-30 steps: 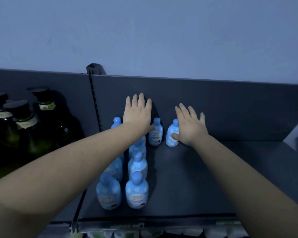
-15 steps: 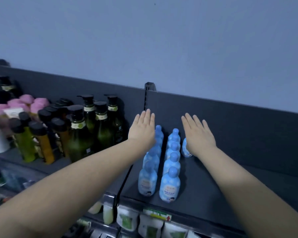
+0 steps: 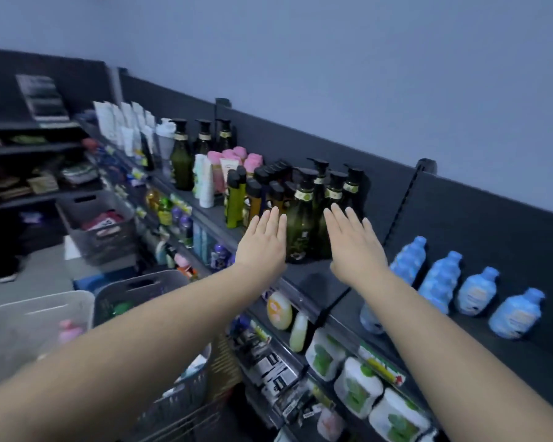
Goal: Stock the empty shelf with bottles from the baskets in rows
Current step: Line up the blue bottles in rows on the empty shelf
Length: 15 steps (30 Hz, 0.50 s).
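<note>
My left hand (image 3: 264, 247) and right hand (image 3: 353, 247), both released, fingers straight, grasping nothing; blue bottles (image 3: 441, 282) stand at four o'clock on the shelf (image 3: 316, 279).

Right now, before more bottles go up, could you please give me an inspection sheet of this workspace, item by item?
Surface: dark shelf, bare between the two wrists.
Job's things: blue bottles stand upright on the shelf, right of the right arm; grey basket and pale basket at lower left.
Clutter: dark pump bottles and pink-capped tubes on the neighbouring shelf section.
Grippers: left hand and right hand both flat, fingers straight, holding nothing.
Cables: nothing seen.
Surroundings: plain wall behind; tissue packs on the lower shelf.
</note>
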Each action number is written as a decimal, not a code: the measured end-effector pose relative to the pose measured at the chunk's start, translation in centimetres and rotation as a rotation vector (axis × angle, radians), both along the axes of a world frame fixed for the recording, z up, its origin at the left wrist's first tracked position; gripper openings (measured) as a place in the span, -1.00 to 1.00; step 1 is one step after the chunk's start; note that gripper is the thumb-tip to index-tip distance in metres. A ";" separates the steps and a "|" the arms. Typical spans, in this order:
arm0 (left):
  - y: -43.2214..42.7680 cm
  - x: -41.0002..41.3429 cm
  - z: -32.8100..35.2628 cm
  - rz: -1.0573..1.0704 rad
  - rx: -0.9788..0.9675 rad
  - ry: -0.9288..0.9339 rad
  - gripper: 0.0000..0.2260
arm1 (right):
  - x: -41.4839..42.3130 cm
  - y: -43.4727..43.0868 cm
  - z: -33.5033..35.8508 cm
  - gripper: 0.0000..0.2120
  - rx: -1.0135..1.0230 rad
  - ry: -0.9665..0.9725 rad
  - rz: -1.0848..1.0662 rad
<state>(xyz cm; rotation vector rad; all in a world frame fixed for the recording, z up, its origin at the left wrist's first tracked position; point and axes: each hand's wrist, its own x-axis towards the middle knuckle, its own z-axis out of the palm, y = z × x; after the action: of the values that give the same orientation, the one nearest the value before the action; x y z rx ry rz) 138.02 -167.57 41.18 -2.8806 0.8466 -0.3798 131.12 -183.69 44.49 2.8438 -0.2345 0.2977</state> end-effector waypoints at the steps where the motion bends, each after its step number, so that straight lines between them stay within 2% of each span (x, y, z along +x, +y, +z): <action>1: 2.3 0.1 0.2 0.046 -0.006 -0.013 -0.24 | 0.8 1.8 0.0 -0.09 0.005 -0.005 0.041; 8: 18.5 0.6 -0.7 0.314 -0.026 -0.007 -0.25 | 5.4 15.8 -0.6 0.00 -0.014 0.009 0.294; 15: 34.7 0.2 -1.2 0.481 -0.009 0.020 -0.17 | 9.3 32.2 -1.3 -0.06 0.067 0.023 0.480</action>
<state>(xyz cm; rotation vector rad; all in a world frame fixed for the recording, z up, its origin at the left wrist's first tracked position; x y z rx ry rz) 138.17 -132.87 39.99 -2.9657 0.1341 -0.2991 140.38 -151.49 43.19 2.9334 0.4581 0.3548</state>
